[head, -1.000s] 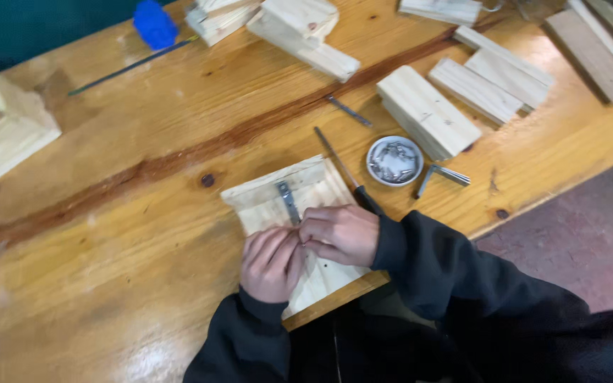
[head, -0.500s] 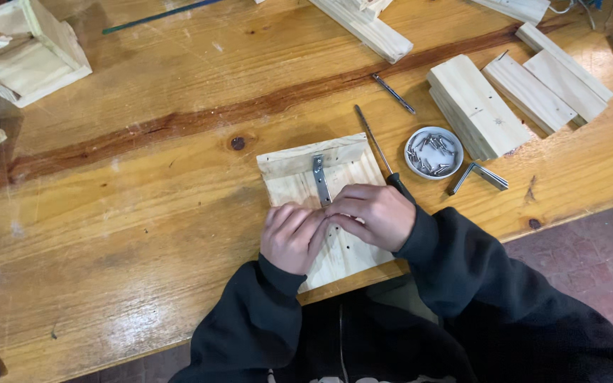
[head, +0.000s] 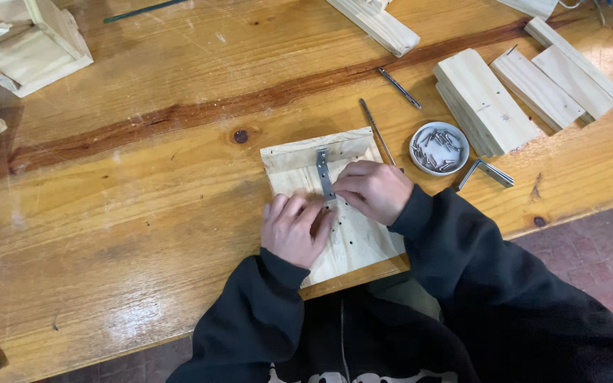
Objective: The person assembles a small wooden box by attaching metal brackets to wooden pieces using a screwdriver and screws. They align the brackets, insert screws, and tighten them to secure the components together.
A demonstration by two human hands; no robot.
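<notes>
A pale pine panel (head: pixel 299 159) lies at the workbench's (head: pixel 143 213) near edge, dotted with small holes. The left hand (head: pixel 294 228) presses flat on it; the right hand (head: pixel 369 188) pinches a narrow grey metal bracket (head: pixel 323 170) against it

Left hand (head: pixel 294 230) flat on wooden panel (head: pixel 352 237), right hand (head: pixel 372 190) apparently pinching metal bracket (head: pixel 324 172), bowl of screws (head: pixel 439 147) nearby

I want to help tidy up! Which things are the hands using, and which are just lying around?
In use:
left hand
right hand
wooden board
metal bracket

Lying about:
dish of screws
stacked wood pieces
small wooden frame
spare angle bracket
</notes>
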